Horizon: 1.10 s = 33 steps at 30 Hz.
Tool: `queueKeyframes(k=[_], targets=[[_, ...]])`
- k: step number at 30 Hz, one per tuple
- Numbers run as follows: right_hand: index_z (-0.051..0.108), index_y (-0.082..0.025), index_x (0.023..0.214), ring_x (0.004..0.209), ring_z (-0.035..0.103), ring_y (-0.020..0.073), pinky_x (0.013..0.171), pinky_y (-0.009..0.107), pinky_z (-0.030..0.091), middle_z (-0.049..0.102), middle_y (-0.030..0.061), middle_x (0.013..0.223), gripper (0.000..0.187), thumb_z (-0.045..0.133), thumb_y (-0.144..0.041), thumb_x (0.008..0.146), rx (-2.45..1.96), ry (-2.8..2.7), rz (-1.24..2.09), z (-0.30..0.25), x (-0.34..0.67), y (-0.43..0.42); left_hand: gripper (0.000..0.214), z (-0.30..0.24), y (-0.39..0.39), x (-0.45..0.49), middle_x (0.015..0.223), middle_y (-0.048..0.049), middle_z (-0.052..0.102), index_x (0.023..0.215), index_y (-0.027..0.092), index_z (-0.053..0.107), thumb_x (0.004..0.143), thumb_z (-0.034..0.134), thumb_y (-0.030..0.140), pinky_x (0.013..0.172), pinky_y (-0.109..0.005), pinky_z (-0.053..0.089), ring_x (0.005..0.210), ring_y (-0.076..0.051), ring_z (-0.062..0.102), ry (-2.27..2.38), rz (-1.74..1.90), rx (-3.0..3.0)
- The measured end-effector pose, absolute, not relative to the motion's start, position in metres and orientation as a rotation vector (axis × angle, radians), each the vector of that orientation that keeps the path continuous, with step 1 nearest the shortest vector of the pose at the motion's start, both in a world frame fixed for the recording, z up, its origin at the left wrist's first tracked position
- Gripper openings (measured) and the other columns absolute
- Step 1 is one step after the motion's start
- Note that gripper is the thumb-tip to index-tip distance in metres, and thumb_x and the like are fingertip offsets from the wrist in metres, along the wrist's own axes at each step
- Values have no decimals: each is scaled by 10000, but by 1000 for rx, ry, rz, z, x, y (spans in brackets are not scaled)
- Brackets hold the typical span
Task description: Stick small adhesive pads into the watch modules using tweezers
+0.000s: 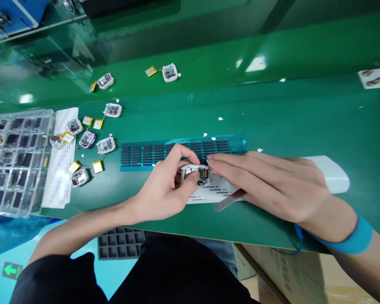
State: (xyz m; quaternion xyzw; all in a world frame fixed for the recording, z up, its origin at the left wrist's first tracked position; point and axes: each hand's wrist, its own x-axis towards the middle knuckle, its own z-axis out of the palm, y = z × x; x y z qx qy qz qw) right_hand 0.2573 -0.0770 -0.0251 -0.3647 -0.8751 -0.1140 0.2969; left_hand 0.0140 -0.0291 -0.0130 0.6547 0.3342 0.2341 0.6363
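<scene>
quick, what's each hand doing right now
Left hand: closed, holding the white-cased device.
Right hand: at the device's edge, metal tool beneath; whether it grips anything cannot be told.

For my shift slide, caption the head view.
Left hand holding a white electronics case, right hand at its edge.

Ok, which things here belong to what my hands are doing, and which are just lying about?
Probably in the job:
unit in the left fingers
metal tool by the right fingers
printed paper
blue sheet
similar units

Probably just lying about:
white bits
grid tray
cardboard box
</scene>
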Motion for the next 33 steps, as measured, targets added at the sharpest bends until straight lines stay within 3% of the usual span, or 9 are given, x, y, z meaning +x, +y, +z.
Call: queueKeyframes(k=[4, 11, 13, 17, 21, 24, 28, 33], targets=[[640, -164, 1490, 936, 808, 240, 724, 365, 670, 790, 94, 1329, 429, 520, -149, 1078, -965, -2294, -308, -35, 249, -82, 174, -15, -34, 16, 680, 86, 525, 1083, 238, 414, 1016, 570, 199, 428, -188, 325, 480, -66, 485, 778, 564, 1557], [669, -48, 1390, 805, 799, 221, 563, 318, 619, 786, 186, 1278, 368, 587, -117, 1039, -988, -2449, -533, -16, 238, -84, 168, -22, -40, 18, 658, 92, 532, 1027, 233, 437, 1016, 604, 223, 442, -161, 337, 469, -50, 474, 845, 771, 1728], [669, -63, 1345, 873, 821, 219, 636, 298, 654, 800, 174, 1251, 332, 564, -68, 1030, -1004, -2409, -392, -15, 235, -83, 179, -23, -39, 19, 613, 111, 486, 987, 233, 440, 1009, 616, 208, 418, -151, 293, 431, -38, 432, 835, 835, 1780], [664, -188, 1255, 937, 826, 171, 794, 249, 683, 835, 62, 1191, 271, 575, -37, 1047, -1099, -2113, 153, -16, 230, -81, 160, -19, -37, 18, 633, 100, 513, 971, 231, 464, 1003, 611, 177, 421, -151, 315, 436, -39, 437, 773, 877, 1859], [702, -214, 1114, 679, 759, 124, 606, 219, 607, 837, -7, 960, 112, 606, -163, 1088, -1145, -2006, 458, -12, 227, -78, 180, -18, -39, 18, 609, 112, 501, 1000, 238, 449, 1004, 617, 173, 406, -157, 298, 420, -41, 414, 734, 844, 1871], [708, -237, 1054, 628, 722, 110, 568, 222, 565, 811, -42, 871, 91, 642, -178, 1075, -1216, -1952, 579, -9, 225, -78, 233, -19, -41, 18, 661, 96, 577, 1045, 244, 418, 1007, 643, 196, 426, -165, 350, 436, -47, 467, 720, 810, 1869], [686, -231, 1025, 632, 714, 116, 587, 237, 566, 794, -26, 849, 113, 607, -194, 1096, -1220, -1976, 472, -7, 222, -79, 240, -18, -42, 18, 784, 41, 730, 1092, 229, 432, 1006, 644, 158, 445, -169, 386, 444, -39, 504, 708, 805, 1925], [764, -272, 989, 660, 723, 94, 620, 209, 545, 810, -36, 851, 266, 559, -336, 1147, -1242, -2086, 200, 1, 250, -83, 124, -23, -45, 17, 740, 40, 744, 1094, 178, 605, 1068, 696, 258, 485, -185, 430, 482, -55, 557, 628, 918, 2150]])
